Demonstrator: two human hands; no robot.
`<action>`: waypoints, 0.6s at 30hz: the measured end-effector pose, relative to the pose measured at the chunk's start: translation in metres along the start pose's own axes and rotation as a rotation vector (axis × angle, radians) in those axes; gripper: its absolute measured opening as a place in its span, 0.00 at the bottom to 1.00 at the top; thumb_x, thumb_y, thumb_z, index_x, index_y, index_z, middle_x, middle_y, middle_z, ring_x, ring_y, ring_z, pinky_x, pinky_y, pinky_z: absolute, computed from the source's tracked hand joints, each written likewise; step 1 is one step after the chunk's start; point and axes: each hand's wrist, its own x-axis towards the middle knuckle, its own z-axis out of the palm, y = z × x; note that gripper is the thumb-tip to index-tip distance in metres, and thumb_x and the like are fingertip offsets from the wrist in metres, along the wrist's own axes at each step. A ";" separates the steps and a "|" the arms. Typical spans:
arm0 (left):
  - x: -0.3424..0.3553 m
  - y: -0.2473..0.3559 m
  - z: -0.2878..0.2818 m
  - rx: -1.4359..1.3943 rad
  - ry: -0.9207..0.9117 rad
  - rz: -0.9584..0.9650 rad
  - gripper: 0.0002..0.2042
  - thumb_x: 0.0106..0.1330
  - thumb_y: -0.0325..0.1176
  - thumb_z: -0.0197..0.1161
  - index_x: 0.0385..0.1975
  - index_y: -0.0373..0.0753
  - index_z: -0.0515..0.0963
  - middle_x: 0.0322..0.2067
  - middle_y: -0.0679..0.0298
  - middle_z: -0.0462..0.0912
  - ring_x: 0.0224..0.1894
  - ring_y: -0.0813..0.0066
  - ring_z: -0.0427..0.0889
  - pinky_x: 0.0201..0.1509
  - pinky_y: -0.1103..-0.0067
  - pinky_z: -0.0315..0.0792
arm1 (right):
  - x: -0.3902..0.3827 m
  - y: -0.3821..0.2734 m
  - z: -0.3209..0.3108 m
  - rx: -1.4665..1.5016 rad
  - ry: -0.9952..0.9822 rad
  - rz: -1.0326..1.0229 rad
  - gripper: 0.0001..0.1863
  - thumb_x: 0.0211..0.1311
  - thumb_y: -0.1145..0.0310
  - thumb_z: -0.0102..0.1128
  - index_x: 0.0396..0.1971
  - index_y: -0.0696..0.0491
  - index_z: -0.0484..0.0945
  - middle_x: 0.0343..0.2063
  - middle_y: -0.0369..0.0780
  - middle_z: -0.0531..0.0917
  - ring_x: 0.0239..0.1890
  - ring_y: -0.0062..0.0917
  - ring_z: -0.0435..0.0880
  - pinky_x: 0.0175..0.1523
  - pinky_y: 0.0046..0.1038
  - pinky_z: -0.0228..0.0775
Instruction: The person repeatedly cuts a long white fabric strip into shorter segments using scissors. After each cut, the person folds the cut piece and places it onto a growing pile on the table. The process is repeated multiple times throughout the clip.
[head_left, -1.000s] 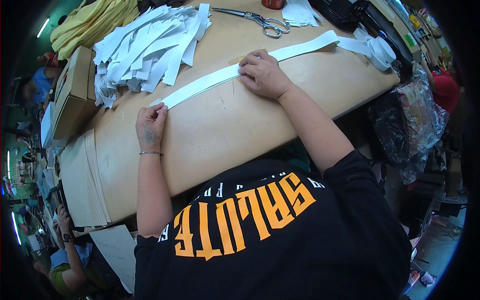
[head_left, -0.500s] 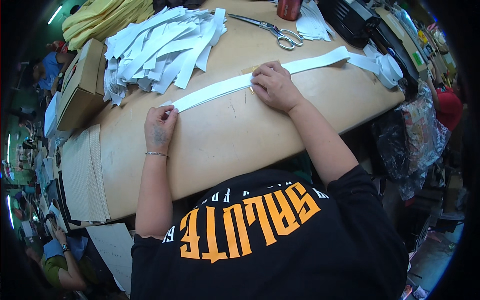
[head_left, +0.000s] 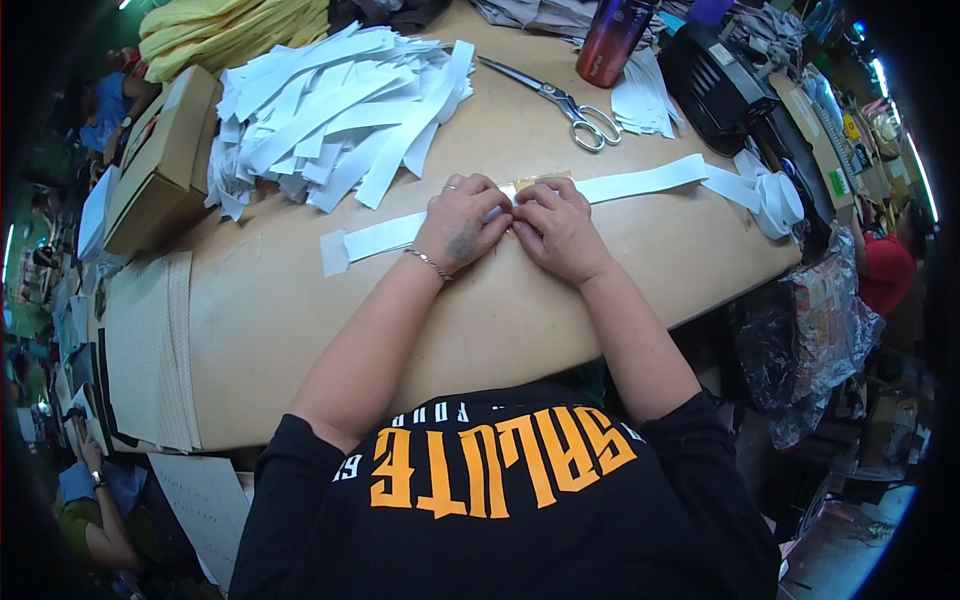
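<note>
A long white strip (head_left: 645, 182) of band material lies across the table and runs from the left, under both hands, to a loose white roll (head_left: 778, 204) at the right edge. My left hand (head_left: 462, 225) and my right hand (head_left: 560, 228) meet at its middle, fingertips bent and pressed onto the strip, almost touching. Brown tape (head_left: 552, 179) shows on the tabletop beside the right fingers. At the strip's left end sits a small pale square (head_left: 335, 253). What lies right under the fingertips is hidden.
Beyond my hands are a heap of cut white strips (head_left: 335, 115), scissors (head_left: 560, 100), a dark bottle (head_left: 613, 42) and a black device (head_left: 722, 82). A cardboard box (head_left: 165, 165) and a woven sheet (head_left: 150, 350) occupy the left side. Other people sit at both sides.
My left hand has left the strip's left end and slid right to its middle, beside my right hand. The pale square at the left end now shows. The whole view has shifted a little.
</note>
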 end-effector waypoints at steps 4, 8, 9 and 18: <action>0.001 0.004 -0.002 -0.012 0.002 -0.020 0.05 0.54 0.34 0.65 0.29 0.46 0.79 0.38 0.69 0.77 0.43 0.64 0.74 0.44 0.70 0.71 | 0.013 0.035 -0.004 0.238 0.207 0.109 0.11 0.47 0.68 0.65 0.34 0.51 0.80 0.39 0.38 0.78 0.49 0.36 0.72 0.53 0.37 0.64; 0.002 0.004 0.000 -0.078 -0.001 -0.024 0.04 0.54 0.34 0.65 0.28 0.45 0.79 0.37 0.69 0.78 0.42 0.64 0.74 0.44 0.70 0.71 | 0.055 0.101 -0.022 -0.200 0.059 0.532 0.16 0.51 0.65 0.58 0.41 0.53 0.79 0.41 0.46 0.77 0.49 0.42 0.73 0.55 0.39 0.66; 0.002 0.004 0.000 -0.096 0.001 -0.019 0.04 0.54 0.33 0.65 0.28 0.45 0.79 0.36 0.69 0.78 0.42 0.64 0.74 0.44 0.70 0.71 | 0.062 0.106 -0.023 -0.256 -0.036 0.567 0.17 0.51 0.64 0.57 0.42 0.53 0.79 0.42 0.46 0.77 0.49 0.42 0.73 0.55 0.39 0.67; 0.000 0.002 0.003 -0.082 0.048 -0.010 0.04 0.53 0.33 0.66 0.27 0.44 0.79 0.35 0.69 0.78 0.41 0.65 0.74 0.43 0.70 0.72 | 0.097 0.124 -0.028 -0.251 -0.346 0.787 0.17 0.51 0.62 0.56 0.40 0.53 0.81 0.43 0.50 0.79 0.47 0.44 0.78 0.54 0.38 0.70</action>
